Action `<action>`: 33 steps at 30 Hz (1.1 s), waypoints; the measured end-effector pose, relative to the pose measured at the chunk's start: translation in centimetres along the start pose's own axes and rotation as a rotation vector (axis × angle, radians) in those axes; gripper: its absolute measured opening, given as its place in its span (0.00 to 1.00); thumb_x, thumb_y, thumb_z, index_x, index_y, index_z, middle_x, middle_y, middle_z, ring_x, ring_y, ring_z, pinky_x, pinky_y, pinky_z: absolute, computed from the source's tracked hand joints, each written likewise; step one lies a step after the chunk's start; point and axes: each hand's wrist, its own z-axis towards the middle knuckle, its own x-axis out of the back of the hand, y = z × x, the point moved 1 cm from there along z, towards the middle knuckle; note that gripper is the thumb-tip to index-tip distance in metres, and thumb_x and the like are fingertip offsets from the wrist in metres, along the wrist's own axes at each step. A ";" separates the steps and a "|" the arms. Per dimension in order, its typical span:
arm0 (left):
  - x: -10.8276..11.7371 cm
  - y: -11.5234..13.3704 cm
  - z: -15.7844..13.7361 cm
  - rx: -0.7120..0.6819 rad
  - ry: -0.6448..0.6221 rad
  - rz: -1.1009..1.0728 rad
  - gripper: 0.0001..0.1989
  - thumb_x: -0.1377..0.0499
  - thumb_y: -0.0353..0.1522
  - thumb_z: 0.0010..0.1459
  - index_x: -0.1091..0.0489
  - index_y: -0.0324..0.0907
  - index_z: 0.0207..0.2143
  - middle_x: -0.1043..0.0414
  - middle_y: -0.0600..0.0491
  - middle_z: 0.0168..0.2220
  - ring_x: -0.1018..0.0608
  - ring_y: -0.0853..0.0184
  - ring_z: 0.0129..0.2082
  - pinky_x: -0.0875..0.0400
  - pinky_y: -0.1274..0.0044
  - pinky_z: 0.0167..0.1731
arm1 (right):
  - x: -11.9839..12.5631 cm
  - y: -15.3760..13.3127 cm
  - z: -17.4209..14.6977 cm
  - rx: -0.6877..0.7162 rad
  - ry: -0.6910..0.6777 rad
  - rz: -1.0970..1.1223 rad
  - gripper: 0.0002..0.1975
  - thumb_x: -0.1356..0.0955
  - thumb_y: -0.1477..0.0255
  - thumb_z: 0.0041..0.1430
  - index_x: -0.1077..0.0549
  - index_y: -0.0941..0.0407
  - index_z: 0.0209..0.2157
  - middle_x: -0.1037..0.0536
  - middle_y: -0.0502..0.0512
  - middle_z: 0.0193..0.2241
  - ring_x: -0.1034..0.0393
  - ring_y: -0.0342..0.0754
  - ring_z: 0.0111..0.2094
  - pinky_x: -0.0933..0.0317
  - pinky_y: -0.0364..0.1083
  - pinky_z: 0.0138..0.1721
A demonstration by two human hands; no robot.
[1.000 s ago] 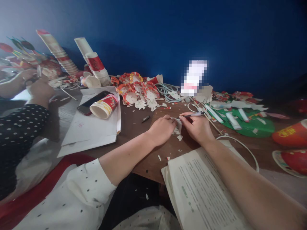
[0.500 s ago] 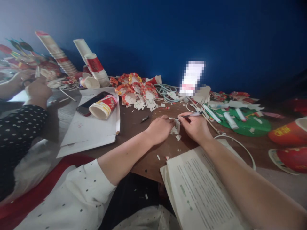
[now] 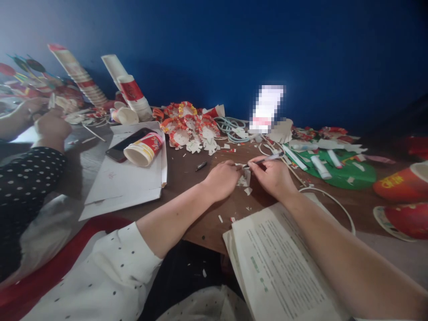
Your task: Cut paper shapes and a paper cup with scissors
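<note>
My right hand is closed around a pen, whose tip points left toward a small white paper piece. The fingers of my left hand are bent together at the paper's left edge, holding it against the brown table. Part of the paper is hidden beneath those fingers. A dark pen cap lies left of my left hand. Small paper scraps are scattered just below the paper.
Cut red-and-white paper cups lie in a heap behind my hands. To the left, a paper cup and phone rest on a white box. A printed booklet lies under my right forearm. Another person's hands work at far left.
The pen's back end has risen slightly in my right hand. My left hand stays on the paper, almost unmoved.
</note>
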 end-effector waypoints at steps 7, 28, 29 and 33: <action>0.1 0.1 0.0 0.000 -0.008 0.010 0.18 0.52 0.26 0.63 0.30 0.36 0.52 0.26 0.45 0.49 0.27 0.60 0.48 0.33 0.70 0.50 | 0.2 -0.1 -0.1 -0.016 -0.007 -0.007 0.11 0.35 0.67 0.60 0.21 0.55 0.33 0.17 0.56 0.34 0.23 0.54 0.37 0.33 0.49 0.42; -0.1 -0.1 0.1 0.004 -0.026 0.014 0.19 0.52 0.25 0.63 0.32 0.35 0.54 0.26 0.44 0.49 0.28 0.60 0.51 0.33 0.69 0.52 | 0.8 -0.2 -0.2 -0.025 -0.018 0.021 0.10 0.34 0.67 0.59 0.22 0.55 0.30 0.17 0.56 0.33 0.23 0.53 0.35 0.33 0.49 0.42; -0.1 -0.1 0.1 0.004 -0.030 0.014 0.19 0.52 0.25 0.63 0.32 0.34 0.54 0.26 0.44 0.49 0.28 0.59 0.51 0.33 0.69 0.52 | 0.8 -0.2 -0.2 -0.025 -0.020 0.019 0.11 0.34 0.67 0.59 0.22 0.55 0.30 0.17 0.56 0.33 0.23 0.53 0.35 0.33 0.49 0.41; -0.1 0.0 0.1 0.003 -0.031 0.019 0.18 0.51 0.25 0.63 0.31 0.34 0.53 0.26 0.44 0.50 0.27 0.59 0.51 0.33 0.69 0.53 | 0.9 -0.2 -0.2 -0.024 -0.020 0.007 0.10 0.34 0.67 0.59 0.21 0.55 0.31 0.17 0.56 0.32 0.23 0.53 0.34 0.33 0.48 0.40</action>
